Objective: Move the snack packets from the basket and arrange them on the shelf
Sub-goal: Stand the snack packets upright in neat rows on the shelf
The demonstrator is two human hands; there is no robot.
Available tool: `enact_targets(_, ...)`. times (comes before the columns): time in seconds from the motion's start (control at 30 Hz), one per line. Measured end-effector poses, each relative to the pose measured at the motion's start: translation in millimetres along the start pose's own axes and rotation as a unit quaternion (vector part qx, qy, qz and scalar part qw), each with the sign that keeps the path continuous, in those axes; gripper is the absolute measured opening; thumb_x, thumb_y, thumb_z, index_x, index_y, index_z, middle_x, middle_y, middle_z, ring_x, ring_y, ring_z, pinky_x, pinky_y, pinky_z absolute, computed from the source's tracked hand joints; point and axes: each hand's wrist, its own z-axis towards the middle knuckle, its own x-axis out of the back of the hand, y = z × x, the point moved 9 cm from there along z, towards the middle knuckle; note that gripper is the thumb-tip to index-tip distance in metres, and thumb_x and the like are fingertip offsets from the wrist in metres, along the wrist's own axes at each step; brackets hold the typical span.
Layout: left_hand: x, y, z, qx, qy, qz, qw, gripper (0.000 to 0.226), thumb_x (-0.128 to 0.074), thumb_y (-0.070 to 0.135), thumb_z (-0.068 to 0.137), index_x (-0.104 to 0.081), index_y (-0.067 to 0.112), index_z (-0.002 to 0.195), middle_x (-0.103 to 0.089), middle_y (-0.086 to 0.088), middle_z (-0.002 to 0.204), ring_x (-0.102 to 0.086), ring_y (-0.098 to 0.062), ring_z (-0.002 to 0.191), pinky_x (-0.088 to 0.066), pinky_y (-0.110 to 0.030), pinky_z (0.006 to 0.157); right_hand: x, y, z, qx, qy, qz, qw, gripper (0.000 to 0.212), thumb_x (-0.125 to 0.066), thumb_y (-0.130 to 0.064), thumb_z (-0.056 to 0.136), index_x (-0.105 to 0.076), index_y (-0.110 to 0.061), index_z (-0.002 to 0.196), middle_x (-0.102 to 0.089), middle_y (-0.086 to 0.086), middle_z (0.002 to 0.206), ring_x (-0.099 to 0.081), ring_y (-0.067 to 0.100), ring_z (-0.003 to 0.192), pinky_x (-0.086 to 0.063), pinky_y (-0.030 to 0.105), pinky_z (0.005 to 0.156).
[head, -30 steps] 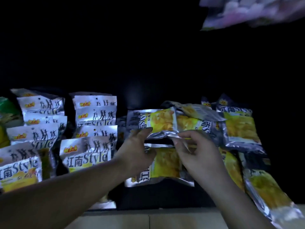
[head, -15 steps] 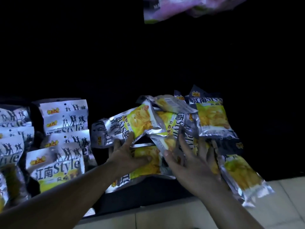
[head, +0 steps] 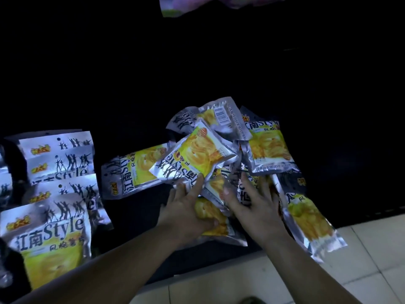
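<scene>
Several silver and yellow snack packets lie in a loose heap (head: 219,163) on the dark shelf (head: 135,216). My left hand (head: 188,211) rests on a low packet (head: 210,218), its straight fingers touching the bottom edge of a tilted packet (head: 195,154). To its right, my right hand (head: 254,202) lies spread flat over other packets in the heap. One packet (head: 311,227) hangs over the shelf's front edge at the right. The basket is out of view.
Upright rows of the same packets (head: 59,163) stand at the left, the nearest one (head: 48,238) at the front. Pink packets (head: 197,5) show on a higher shelf. Pale floor tiles (head: 328,281) lie below the shelf's front edge.
The tilted packet has shifted right onto the heap. Both hands let go of their pinch on the packets and now lie flatter on the pile. The view has swung right.
</scene>
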Motion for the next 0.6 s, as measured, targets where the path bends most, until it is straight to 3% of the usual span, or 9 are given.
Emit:
enact_targets(0.1, 1, 0, 3, -0.003, 0.01, 0.028, 1.0, 0.119, -0.064, 0.082, 0.066, 0.025, 0.066, 0.143, 0.0, -0.003, 0.172, 0.003, -0.027, 0.159, -0.026, -0.056, 0.121, 13, -15, -5, 0.02, 0.087, -0.094, 0.992, 0.062, -0.042, -0.076, 0.092, -0.044, -0.045, 0.146, -0.028, 0.002, 0.162, -0.021, 0.028, 0.15, -0.034, 0.052, 0.111)
enact_targets(0.17, 5, -2, 3, -0.019, 0.013, 0.04, 0.999, 0.116, -0.063, 0.084, 0.068, 0.017, 0.062, 0.15, -0.005, -0.003, 0.172, -0.003, -0.025, 0.159, -0.028, -0.053, 0.12, 30, -47, -18, 0.127, 0.227, -0.169, 0.951, 0.048, -0.052, -0.062, 0.092, -0.063, -0.027, 0.124, -0.051, 0.009, 0.131, -0.046, 0.035, 0.127, -0.048, 0.048, 0.093)
enact_targets(0.23, 5, -6, 7, -0.025, 0.014, 0.039, 0.999, 0.112, -0.064, 0.082, 0.068, 0.007, 0.061, 0.153, -0.012, 0.0, 0.171, -0.013, -0.023, 0.157, -0.034, -0.054, 0.117, 26, -81, -31, 0.241, 0.274, -0.166, 0.916, 0.042, -0.059, -0.053, 0.088, -0.065, -0.023, 0.118, -0.051, 0.007, 0.125, -0.05, 0.033, 0.117, -0.05, 0.044, 0.086)
enact_targets(0.3, 10, -3, 7, -0.061, 0.026, 0.051, 0.997, 0.104, -0.06, 0.081, 0.067, -0.006, 0.062, 0.153, -0.023, 0.01, 0.167, -0.025, -0.022, 0.154, -0.042, -0.056, 0.11, -3, -102, -28, 0.296, 0.183, -0.172, 0.922, 0.049, -0.056, -0.053, 0.091, -0.057, -0.034, 0.135, -0.039, 0.005, 0.145, -0.036, 0.031, 0.138, -0.047, 0.046, 0.1)
enact_targets(0.37, 12, -2, 4, -0.105, 0.012, 0.025, 0.994, 0.082, -0.062, 0.066, 0.076, -0.032, 0.052, 0.151, -0.041, 0.013, 0.156, -0.042, -0.02, 0.144, -0.047, -0.05, 0.107, -36, -103, -16, 0.282, 0.082, -0.217, 0.931, 0.059, -0.043, -0.061, 0.094, -0.035, -0.047, 0.151, -0.008, -0.001, 0.167, 0.0, 0.031, 0.155, -0.023, 0.055, 0.122)
enact_targets(0.43, 27, -7, -3, -0.13, 0.027, -0.088, 0.987, 0.047, -0.06, 0.04, 0.085, -0.058, 0.047, 0.131, -0.067, 0.012, 0.125, -0.067, -0.016, 0.112, -0.057, -0.04, 0.091, -52, -94, -2, 0.263, 0.046, -0.236, 0.934, 0.064, -0.032, -0.068, 0.096, -0.023, -0.049, 0.156, 0.015, -0.009, 0.169, 0.022, 0.026, 0.154, -0.006, 0.06, 0.124)
enact_targets(0.5, 55, -25, -8, -0.121, 0.099, -0.103, 0.982, 0.03, -0.049, 0.035, 0.085, -0.069, 0.042, 0.105, -0.07, 0.015, 0.099, -0.069, -0.01, 0.091, -0.059, -0.036, 0.077, -53, -89, 8, 0.239, 0.045, -0.245, 0.938, 0.067, -0.022, -0.074, 0.095, -0.019, -0.05, 0.157, 0.017, -0.013, 0.169, 0.025, 0.024, 0.153, -0.007, 0.062, 0.123)
enact_targets(0.53, 71, -36, -8, -0.11, 0.15, -0.089, 0.979, 0.032, -0.045, 0.033, 0.085, -0.072, 0.036, 0.102, -0.069, 0.013, 0.102, -0.067, -0.011, 0.097, -0.058, -0.037, 0.08, -53, -87, 13, 0.219, 0.044, -0.255, 0.941, 0.069, -0.019, -0.076, 0.093, -0.018, -0.05, 0.157, 0.014, -0.014, 0.169, 0.024, 0.025, 0.153, -0.007, 0.062, 0.123)
enact_targets(0.6, 99, -56, -7, -0.077, 0.223, -0.054, 0.97, 0.039, -0.047, 0.03, 0.088, -0.072, 0.027, 0.118, -0.063, 0.001, 0.126, -0.058, -0.024, 0.12, -0.055, -0.043, 0.094, -53, -92, 13, 0.195, 0.058, -0.283, 0.937, 0.072, -0.016, -0.077, 0.091, -0.02, -0.048, 0.157, 0.006, -0.01, 0.17, 0.02, 0.029, 0.154, -0.002, 0.064, 0.122)
